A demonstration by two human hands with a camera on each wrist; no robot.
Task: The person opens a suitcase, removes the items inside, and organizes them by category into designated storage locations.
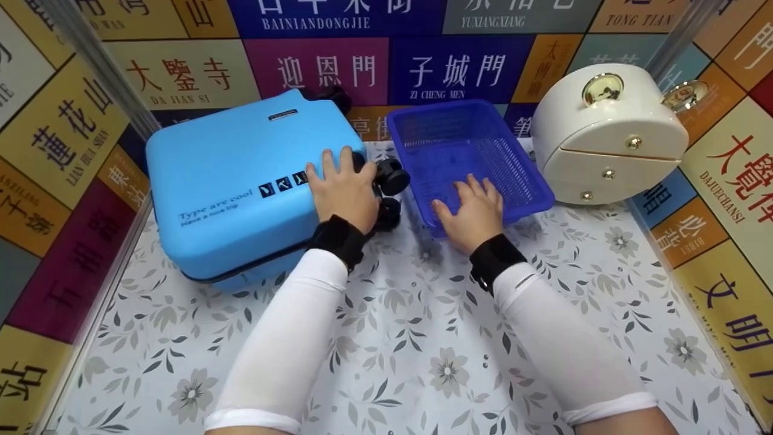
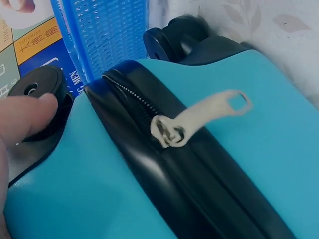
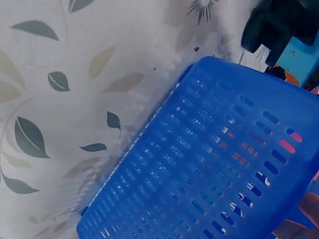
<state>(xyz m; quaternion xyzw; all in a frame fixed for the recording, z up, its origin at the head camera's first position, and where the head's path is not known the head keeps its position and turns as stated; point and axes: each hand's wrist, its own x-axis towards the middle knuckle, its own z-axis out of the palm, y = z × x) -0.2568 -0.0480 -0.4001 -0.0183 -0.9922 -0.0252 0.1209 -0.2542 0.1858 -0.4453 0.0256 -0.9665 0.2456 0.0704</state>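
Note:
A light-blue suitcase (image 1: 241, 145) lies flat at the left, its black wheels (image 1: 392, 176) facing right. My left hand (image 1: 344, 190) rests on its top near the wheel end, fingers spread; in the left wrist view the thumb lies over a wheel (image 2: 37, 87). A zip pull (image 2: 204, 117) hangs on the suitcase's black zip band. My right hand (image 1: 474, 212) is at the near rim of a blue plastic basket (image 1: 416, 199), fingers extended over its inside. The right wrist view shows the basket's slotted side (image 3: 199, 149) and only a few fingertips (image 3: 294, 230).
A cream rounded drawer box (image 1: 610, 139) with gold knobs stands right of the basket. Walls (image 1: 326, 69) covered with place-name signs enclose the back and sides. A floral cloth (image 1: 423, 362) covers the table.

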